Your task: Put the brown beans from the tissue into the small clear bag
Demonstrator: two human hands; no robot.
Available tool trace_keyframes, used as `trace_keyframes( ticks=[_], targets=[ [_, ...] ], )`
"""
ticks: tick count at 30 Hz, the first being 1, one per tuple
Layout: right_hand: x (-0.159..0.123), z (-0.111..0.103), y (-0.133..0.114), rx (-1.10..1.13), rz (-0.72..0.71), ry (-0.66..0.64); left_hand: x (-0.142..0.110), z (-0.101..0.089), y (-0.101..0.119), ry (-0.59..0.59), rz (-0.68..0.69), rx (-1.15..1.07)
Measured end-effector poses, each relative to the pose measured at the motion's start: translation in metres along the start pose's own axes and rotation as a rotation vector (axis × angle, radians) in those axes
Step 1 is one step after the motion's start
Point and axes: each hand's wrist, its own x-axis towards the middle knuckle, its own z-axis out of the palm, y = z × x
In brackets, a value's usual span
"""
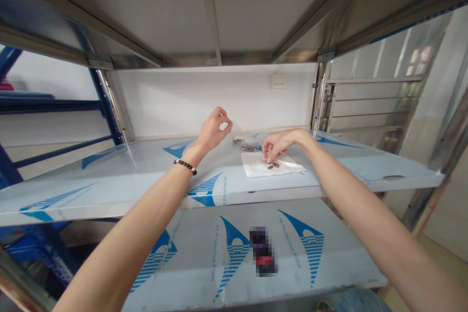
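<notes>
Handle small, dark, metallic pieces by the edges, on the thin white sheet near the front edge of the film-covered metal shelf. Pinching 1 in grip of right hand; cannot tell whether holding anything in pressed-together grip of left hand.

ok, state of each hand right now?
Left hand: pinched closed; can't tell if anything's held.
Right hand: fingertips down by small metal pieces; can't tell if gripping one.

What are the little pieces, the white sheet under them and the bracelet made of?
Little pieces: probably metal, dark with a faint shine. White sheet: maybe paper or thin cloth, since it looks matt and slightly wrinkled. Bracelet: round dark beads, slightly glossy, perhaps stone, glass or plastic.
</notes>
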Motion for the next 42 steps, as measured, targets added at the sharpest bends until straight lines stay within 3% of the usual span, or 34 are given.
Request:
trace_keyframes(
  ticks=[5,17,27,30,36,42],
  targets=[
    [-0.006,0.004,-0.011,0.001,-0.028,-0.021,-0.002,-0.002,0.009,0.075,0.008,0.008],
    [0.0,0.006,-0.013,0.014,-0.035,-0.016,-0.008,0.007,0.029,-0.044,0.16,0.065],
    [0.003,0.011,-0.018,-0.002,-0.027,0.059,-0.014,0.006,0.045,-0.3,0.266,0.22],
    [0.004,0.01,-0.016,-0.004,-0.091,0.127,-0.016,0.006,0.048,-0.38,0.286,0.256],
    [0.002,0.006,-0.012,0.115,-0.203,0.133,-0.02,0.0,0.054,-0.551,0.13,0.358],
    [-0.006,0.008,-0.028,0.265,-0.422,0.231,-0.027,0.004,0.054,-0.578,0.098,0.143]
  ],
)
